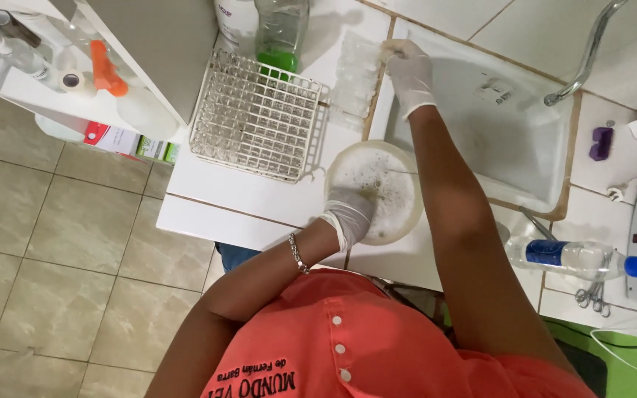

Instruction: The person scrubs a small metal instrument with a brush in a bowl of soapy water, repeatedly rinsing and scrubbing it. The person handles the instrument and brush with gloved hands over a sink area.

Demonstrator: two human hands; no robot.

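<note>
While the left hand [349,214] dips curled fingers into the round basin [399,221], the right hand [409,70] pinches clear tubes [354,74] at its fingertips.

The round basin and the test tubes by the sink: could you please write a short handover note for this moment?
Left hand, gloved, dips into the round basin of cloudy, speckled water.
Right hand, gloved, reaches the loose clear tubes lying beside the sink; whether it grips one is unclear.
The wire rack stands on the counter, its slots mostly filled.
Done: rack loaded.
Left: the loose tubes.
</note>
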